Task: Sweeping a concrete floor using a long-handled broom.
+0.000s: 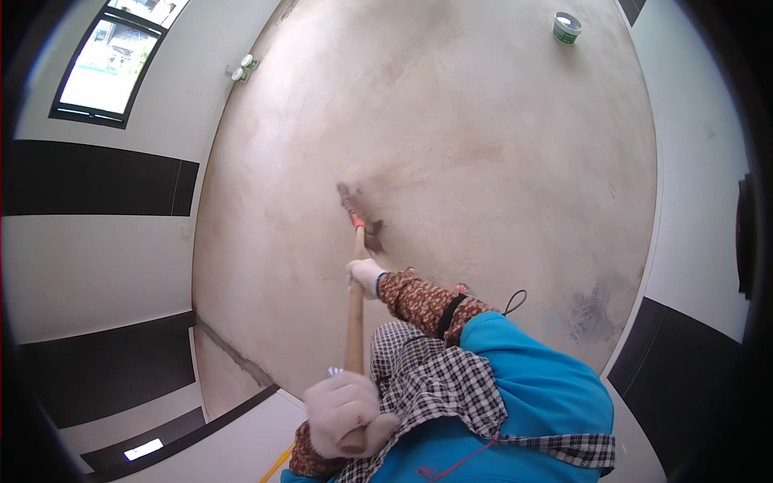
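Observation:
A mop with a long wooden handle (354, 318) slants away from me across the pale floor. Its dark, stringy head (372, 227), blurred by motion, lies on the floor beyond a red fitting. My left hand (345, 412), in a white glove, is closed round the handle near its upper end, close to my body. Farther down the shaft, my right hand (366, 276), also gloved in white, grips it with the arm reaching across from the right. A checked apron (443, 374) hangs in front of me.
A white and green tub (567, 29) stands at the far right. Two smaller tubs (240, 74) sit along the left wall, below a window (109, 66). A dark stain (596, 312) marks the floor at right. A doorway strip (233, 354) lies at lower left.

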A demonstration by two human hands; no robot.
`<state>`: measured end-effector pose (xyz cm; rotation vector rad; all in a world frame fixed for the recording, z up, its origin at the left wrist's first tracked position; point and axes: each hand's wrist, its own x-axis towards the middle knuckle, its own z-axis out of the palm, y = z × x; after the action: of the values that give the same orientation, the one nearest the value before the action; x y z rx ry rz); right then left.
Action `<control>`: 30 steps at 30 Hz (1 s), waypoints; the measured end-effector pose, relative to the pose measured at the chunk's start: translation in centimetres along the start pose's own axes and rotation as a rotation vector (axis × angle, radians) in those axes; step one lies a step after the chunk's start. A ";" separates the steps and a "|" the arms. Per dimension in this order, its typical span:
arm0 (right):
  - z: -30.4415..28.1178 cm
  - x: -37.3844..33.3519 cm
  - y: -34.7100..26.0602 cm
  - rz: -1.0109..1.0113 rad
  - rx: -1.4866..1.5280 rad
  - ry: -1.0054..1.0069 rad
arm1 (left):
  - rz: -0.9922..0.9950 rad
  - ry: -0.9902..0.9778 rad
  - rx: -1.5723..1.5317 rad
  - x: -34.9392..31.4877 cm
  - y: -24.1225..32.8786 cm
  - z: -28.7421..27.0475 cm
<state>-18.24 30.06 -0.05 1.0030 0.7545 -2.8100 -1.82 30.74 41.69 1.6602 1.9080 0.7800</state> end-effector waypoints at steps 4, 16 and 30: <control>7.6 -10.9 -11.9 0.158 0.289 0.034 | 0.233 0.464 -0.223 -0.9 2.3 -5.5; -12.8 -20.3 -14.0 -0.202 0.274 0.745 | -0.065 -0.058 -0.911 -2.4 -6.3 -12.6; 1.7 -10.1 -9.3 0.151 0.455 0.057 | 0.119 -0.100 -0.108 0.0 1.2 -4.4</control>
<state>-13.37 36.36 11.21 1.1408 0.0280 -2.8863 -4.02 30.39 45.69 1.7251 1.6818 0.8150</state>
